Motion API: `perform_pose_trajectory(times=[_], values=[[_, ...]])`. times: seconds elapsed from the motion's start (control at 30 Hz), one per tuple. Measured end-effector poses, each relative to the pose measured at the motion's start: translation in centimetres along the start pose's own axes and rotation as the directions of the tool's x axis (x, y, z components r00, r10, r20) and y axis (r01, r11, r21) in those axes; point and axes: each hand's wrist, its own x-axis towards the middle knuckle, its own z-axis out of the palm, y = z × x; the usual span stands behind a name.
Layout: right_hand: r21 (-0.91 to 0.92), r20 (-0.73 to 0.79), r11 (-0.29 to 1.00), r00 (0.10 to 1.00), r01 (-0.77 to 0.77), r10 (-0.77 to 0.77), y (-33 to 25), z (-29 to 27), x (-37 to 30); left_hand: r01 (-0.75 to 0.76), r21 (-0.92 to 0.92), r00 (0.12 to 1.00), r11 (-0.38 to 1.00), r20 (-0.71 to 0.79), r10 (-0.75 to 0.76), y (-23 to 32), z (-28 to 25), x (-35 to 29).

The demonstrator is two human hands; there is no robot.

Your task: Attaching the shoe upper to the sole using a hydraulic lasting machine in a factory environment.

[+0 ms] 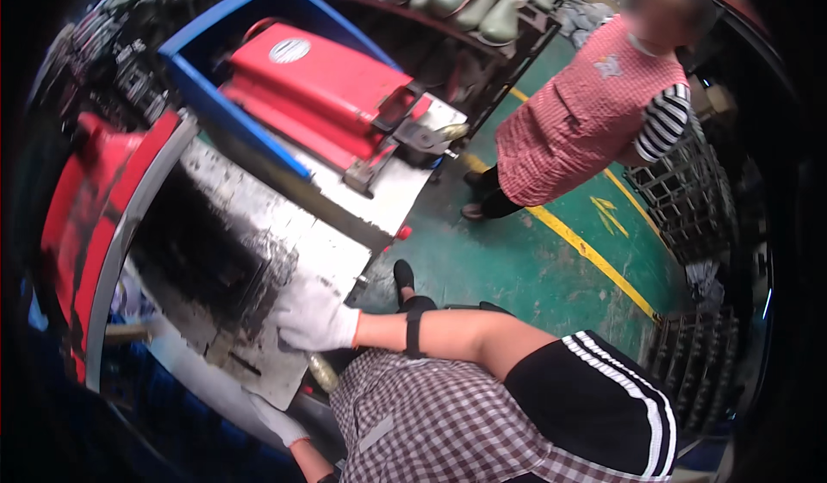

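Observation:
My right hand (314, 317), in a white glove, rests at the near edge of a worn metal work table (323, 255). Its fingers curl down beside a dark, blackened slab (211, 259); anything inside them is hidden. Lower down, my left hand (277, 418), gloved too, lies by the table's lower edge, its fingers smeared by motion. Between the hands and my checked apron, a handle (323, 373) wrapped in yellowish material sticks out. A thin dark strip (233, 358) lies on the metal.
A red, grey-edged machine part (112, 242) rises at left. Beyond the table stands a red press (319, 87) with a blue guard (185, 48). Greenish boot-shaped forms (457, 0) fill a rack behind. A person (586, 121) in a red checked apron stands on the green floor (551, 267); metal racks (693, 190) line the right.

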Motion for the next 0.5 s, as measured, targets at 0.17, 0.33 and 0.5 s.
perform_pose_trajectory(times=[0.17,0.33,0.5], values=[[0.035,-0.043,0.999,0.999,0.009,-0.007,0.1,0.1,-0.4,-0.048,0.206,0.987,0.977,-0.138,0.077,0.9,3.2,0.4],[0.026,-0.046,1.0,0.999,-0.01,0.011,0.1,0.3,-0.7,-0.089,0.414,0.986,0.906,-0.094,0.14,-0.8,0.1,-2.3],[0.012,-0.049,1.0,0.999,-0.009,0.009,0.1,0.3,-0.7,-0.187,0.457,0.961,0.869,0.268,0.066,-6.0,-9.2,-7.2]])
